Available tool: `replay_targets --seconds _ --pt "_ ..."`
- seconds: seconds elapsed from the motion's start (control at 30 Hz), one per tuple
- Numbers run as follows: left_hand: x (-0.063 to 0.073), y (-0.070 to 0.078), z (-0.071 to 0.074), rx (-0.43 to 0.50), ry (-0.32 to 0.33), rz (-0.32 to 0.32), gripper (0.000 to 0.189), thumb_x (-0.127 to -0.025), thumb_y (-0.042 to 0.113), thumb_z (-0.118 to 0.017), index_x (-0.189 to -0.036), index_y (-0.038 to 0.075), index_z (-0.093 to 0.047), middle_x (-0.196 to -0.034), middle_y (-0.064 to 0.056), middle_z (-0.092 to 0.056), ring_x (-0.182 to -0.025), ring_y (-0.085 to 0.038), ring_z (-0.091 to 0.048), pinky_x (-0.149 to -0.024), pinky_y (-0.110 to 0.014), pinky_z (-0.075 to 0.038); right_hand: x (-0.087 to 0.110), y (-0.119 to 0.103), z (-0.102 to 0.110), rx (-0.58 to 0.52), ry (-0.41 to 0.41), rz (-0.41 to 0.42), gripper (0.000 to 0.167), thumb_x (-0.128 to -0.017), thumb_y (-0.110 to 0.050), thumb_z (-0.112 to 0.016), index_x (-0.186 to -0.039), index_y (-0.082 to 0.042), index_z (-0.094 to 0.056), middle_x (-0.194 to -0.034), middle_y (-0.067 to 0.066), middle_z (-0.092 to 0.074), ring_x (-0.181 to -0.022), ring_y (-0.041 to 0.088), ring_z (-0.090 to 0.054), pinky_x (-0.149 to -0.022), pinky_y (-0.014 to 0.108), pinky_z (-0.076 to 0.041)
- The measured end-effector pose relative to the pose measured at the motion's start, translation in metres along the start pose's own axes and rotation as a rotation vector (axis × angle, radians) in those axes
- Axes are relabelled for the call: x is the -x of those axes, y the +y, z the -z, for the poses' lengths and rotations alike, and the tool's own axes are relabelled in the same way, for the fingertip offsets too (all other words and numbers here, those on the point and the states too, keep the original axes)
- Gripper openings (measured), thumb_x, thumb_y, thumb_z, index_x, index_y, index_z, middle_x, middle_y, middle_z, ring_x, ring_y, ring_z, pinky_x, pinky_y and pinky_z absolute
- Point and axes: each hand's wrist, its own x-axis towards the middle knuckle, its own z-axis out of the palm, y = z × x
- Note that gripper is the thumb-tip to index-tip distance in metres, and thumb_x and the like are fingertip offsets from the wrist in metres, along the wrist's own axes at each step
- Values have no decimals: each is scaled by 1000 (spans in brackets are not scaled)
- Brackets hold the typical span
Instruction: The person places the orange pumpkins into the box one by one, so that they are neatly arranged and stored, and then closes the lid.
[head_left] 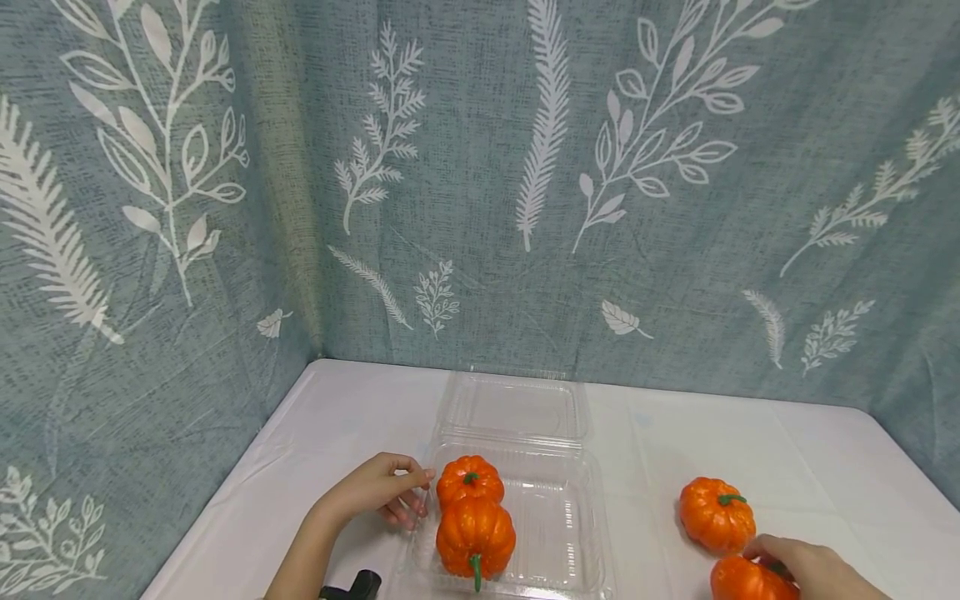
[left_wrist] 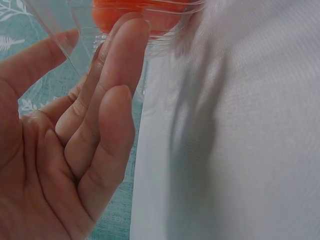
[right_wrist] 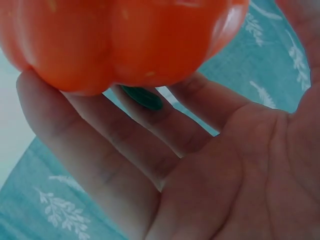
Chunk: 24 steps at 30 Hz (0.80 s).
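Note:
A clear plastic clamshell box (head_left: 536, 517) lies with its lid folded back on the white table. Inside, along the left side, are two orange toy pumpkins with green stems, a rear one (head_left: 469, 479) and a front one (head_left: 476, 537). My left hand (head_left: 393, 492) is at the box's left wall, fingers loosely extended; its fingertips (left_wrist: 132, 35) look close to or touching the plastic. At the lower right, my right hand (head_left: 806, 567) holds another pumpkin (head_left: 750, 579), its fingers around the stem side. The right wrist view shows this pumpkin (right_wrist: 125, 40) against the fingers, thumb side partly cut off.
One more pumpkin (head_left: 716, 514) sits on the table just behind the held one. The raised lid (head_left: 517, 404) lies toward the back edge. A black object (head_left: 363, 586) shows by the left forearm. Green leaf-patterned curtains (head_left: 480, 308) hang behind and beside the table.

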Motion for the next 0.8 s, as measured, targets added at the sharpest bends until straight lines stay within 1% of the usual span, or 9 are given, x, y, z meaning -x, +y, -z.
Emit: replay_targets --seconds 0.07,0.23,0.37,0.47,0.57,0.67,0.8 --pt "0 0 0 0 1 -2 36 -92 34 -53 -90 -1 -62 -72 -9 -69 -51 -14 -63 -48 -25 -49 -1 -1 0 -3 -3 -11 67 -66 -46 -79 -110 0 -56 -95 2 -62 -80 19 -55 -77 45 -51" --pt "1 0 0 -5 2 -6 36 -92 34 -53 -91 -1 -62 -72 -9 -69 -51 -14 -63 -48 -26 -50 -2 -11 1 -6 2 -13 74 -62 -48 -80 -113 1 -56 -98 1 -61 -83 19 -54 -79 47 -49" --pt "1 0 0 -5 1 -4 36 -92 34 -54 -90 -1 -62 -72 -9 -69 -51 -14 -63 -48 -25 -49 -2 -19 2 -8 4 35 70 -65 -45 -79 -114 0 -57 -100 1 -61 -84 19 -54 -78 46 -49" --pt "1 0 1 0 -2 -7 37 -92 34 -54 -91 -2 -62 -72 -9 -69 -51 -13 -63 -48 -25 -49 -2 -27 4 -38 26 109 60 -70 -38 -78 -114 -2 -57 -101 2 -60 -85 20 -53 -74 43 -49" --pt "1 0 0 2 -5 -13 36 -93 33 -53 -91 -2 -62 -72 -9 -69 -50 -13 -63 -48 -25 -49 0 -35 6 -32 81 193 54 -71 -34 -77 -114 -8 -58 -104 1 -59 -88 20 -52 -72 38 -48" --pt "1 0 0 2 -7 -14 36 -93 33 -53 -91 -2 -62 -72 -9 -69 -50 -13 -63 -48 -25 -49 1 -40 7 2 140 279 51 -72 -35 -76 -114 -12 -58 -107 -1 -59 -90 19 -51 -71 30 -47" --pt "0 0 0 0 -7 -16 36 -93 33 -52 -91 -2 -62 -72 -9 -69 -50 -13 -63 -48 -25 -49 1 -48 8 12 178 376 50 -73 -39 -75 -112 -14 -59 -104 -5 -58 -88 13 -51 -68 22 -46"
